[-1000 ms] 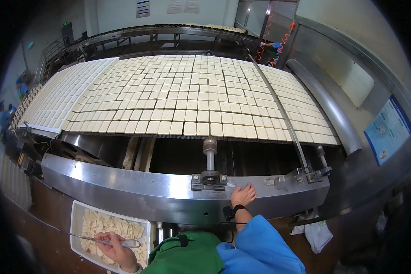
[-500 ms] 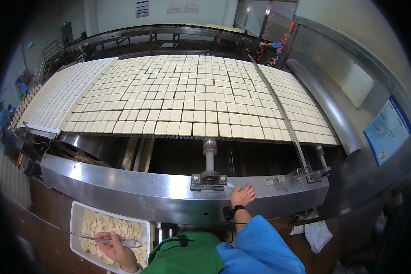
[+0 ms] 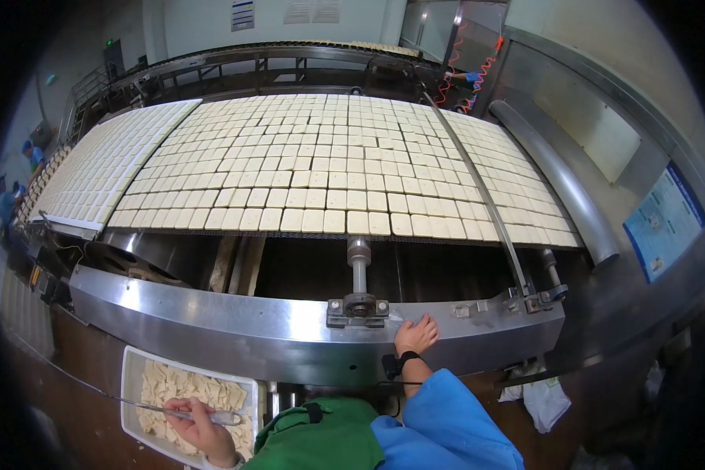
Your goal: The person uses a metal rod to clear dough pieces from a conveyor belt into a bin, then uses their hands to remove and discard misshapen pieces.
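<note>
Steady hold: likely best with a relaxed grip, the rod (image 3: 145, 406) kept clear of the moving parts, and fingers well off the belt (image 3: 321, 233).
Rod: on the near side of the rail (image 3: 211, 309), crossing above the bin (image 3: 130, 384) in view.
Left hand (image 3: 196, 425): fingers closed round the rod near its looped end.
Right hand (image 3: 417, 334): rests on the rail, fingers loosely bent, narrowly parted, nothing seen in them.
Biscuits (image 3: 305, 174): in rows beyond the rail.

Pieces (image 3: 377, 225) cream, gridded; tub (image 3: 128, 392) white; sleeve (image 3: 446, 423) blue; garment (image 3: 313, 439) green; wristband (image 3: 392, 365) black.
</note>
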A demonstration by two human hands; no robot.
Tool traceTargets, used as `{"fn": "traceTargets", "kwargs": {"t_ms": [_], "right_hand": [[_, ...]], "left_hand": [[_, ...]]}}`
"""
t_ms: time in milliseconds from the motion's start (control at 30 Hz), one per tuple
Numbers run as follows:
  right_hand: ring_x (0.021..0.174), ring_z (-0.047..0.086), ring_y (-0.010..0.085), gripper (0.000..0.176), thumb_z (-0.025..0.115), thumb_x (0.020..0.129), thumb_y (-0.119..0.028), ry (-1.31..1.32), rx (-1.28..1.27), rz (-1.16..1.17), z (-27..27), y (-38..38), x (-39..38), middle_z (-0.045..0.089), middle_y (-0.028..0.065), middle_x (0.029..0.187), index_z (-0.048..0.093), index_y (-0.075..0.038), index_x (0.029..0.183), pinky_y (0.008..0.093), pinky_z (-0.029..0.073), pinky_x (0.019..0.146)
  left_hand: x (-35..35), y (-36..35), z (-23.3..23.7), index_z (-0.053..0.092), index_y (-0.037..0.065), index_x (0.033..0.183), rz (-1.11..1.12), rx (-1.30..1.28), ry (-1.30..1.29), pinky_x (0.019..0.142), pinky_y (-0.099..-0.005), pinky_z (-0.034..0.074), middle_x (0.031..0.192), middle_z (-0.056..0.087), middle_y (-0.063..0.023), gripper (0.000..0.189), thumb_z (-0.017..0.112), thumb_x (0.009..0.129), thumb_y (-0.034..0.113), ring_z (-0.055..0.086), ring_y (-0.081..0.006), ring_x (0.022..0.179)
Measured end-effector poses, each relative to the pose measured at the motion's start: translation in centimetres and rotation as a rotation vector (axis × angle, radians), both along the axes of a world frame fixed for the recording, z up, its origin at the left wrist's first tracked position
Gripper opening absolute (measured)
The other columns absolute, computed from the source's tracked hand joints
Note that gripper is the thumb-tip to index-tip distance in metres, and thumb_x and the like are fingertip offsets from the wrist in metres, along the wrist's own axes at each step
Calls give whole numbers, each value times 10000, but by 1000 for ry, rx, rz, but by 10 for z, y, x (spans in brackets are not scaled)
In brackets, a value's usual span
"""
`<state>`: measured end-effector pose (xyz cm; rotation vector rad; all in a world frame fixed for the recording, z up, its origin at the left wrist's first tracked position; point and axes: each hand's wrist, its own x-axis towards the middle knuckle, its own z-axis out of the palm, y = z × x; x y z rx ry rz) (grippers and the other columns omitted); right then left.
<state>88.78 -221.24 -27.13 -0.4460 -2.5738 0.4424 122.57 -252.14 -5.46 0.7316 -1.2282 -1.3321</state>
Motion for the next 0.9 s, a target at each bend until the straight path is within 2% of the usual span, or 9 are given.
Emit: {"fn": "traceTargets", "kwargs": {"t_ms": [33, 100, 333, 400, 600, 633, 700, 900], "right_hand": [[1340, 415, 321, 573, 586, 814, -235, 2, -1, 1, 0, -3, 1, 518, 173, 1371, 540, 7, 1331, 502, 212, 1179], [1342, 414, 322, 573, 586, 815, -236, 0, -4, 4, 0, -8, 3, 517, 174, 1373, 540, 7, 1332, 503, 211, 1179], [1357, 403, 318, 567, 585, 822, -234, -21, -8, -3, 1, -28, 10, 520, 172, 1376, 537, 7, 1334, 504, 209, 1180], [1357, 402, 317, 569, 587, 822, -234, -18, -7, -2, 1, -35, 13, 520, 171, 1376, 536, 7, 1334, 503, 208, 1181], [1347, 410, 318, 570, 589, 815, -232, 1, -3, 2, -2, -51, 18, 522, 173, 1371, 535, 9, 1329, 502, 213, 1177], [1344, 413, 318, 569, 588, 814, -231, 4, -3, 1, -3, -54, 19, 521, 174, 1372, 535, 9, 1326, 501, 215, 1175], [1342, 415, 319, 568, 586, 813, -230, 9, -1, 2, -3, -59, 21, 522, 177, 1371, 535, 10, 1326, 502, 217, 1174], [1339, 419, 322, 564, 580, 818, -226, 9, 16, -3, -5, -76, 27, 527, 178, 1367, 533, 13, 1326, 505, 219, 1172]], "left_hand": [[4, -5, -5, 454, 64, 1057, 1, 0, -1, 601, -221, 363, 816, 460, -16, 94, 509, 997, 17, 430, -76, 665], [13, -14, -14, 433, 32, 1161, -70, -16, -18, 611, -226, 403, 941, 447, -42, 183, 502, 992, 17, 445, -93, 673], [16, -31, -11, 434, 29, 1169, -58, -19, 0, 611, -226, 398, 936, 451, -41, 190, 500, 991, 13, 446, -93, 679], [13, -33, -3, 459, 62, 1084, -1, -13, 16, 595, -217, 366, 832, 464, -15, 120, 506, 989, 4, 428, -71, 673], [19, -49, -4, 459, 62, 1081, -10, -7, 19, 586, -212, 359, 805, 457, -8, 120, 510, 987, 7, 422, -67, 659], [23, -54, -8, 459, 62, 1081, -9, -7, 19, 586, -212, 359, 805, 457, -8, 120, 510, 987, 7, 422, -67, 659], [33, -65, -18, 434, 24, 1173, -84, -14, -17, 631, -233, 404, 909, 457, -37, 196, 501, 989, 10, 448, -92, 700], [40, -82, -18, 434, 27, 1167, -82, 3, -20, 624, -231, 408, 923, 451, -37, 193, 498, 987, 3, 447, -95, 690]]}}
